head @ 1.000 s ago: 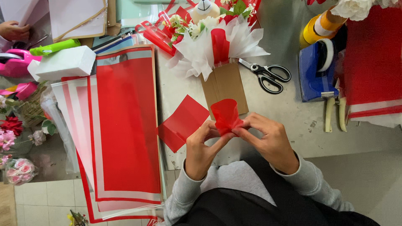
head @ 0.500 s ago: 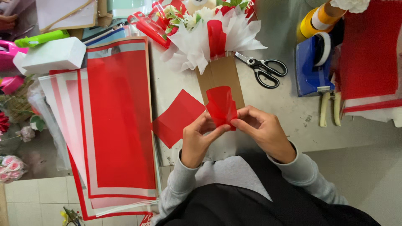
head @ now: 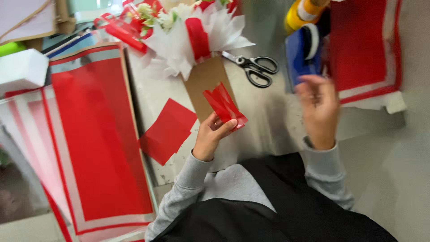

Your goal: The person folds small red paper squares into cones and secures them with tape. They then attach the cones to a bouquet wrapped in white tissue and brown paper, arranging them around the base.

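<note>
While my left hand [head: 211, 136] pinches a folded piece of red film [head: 225, 105] between thumb and fingers, it holds that piece up just in front of the brown paper stem of the bouquet [head: 197, 42]. My right hand [head: 317, 110] is open and holds nothing, fingers loosely spread, raised well to the right of the bouquet and close to the blue tape dispenser [head: 304, 51]. A flat red square [head: 168, 130] lies on the counter [head: 268, 112] left of the stem. Black-handled scissors [head: 253, 68] lie right of the bouquet's white wrapping. Large red-and-white sheets [head: 96, 134] are stacked far left of it.
</note>
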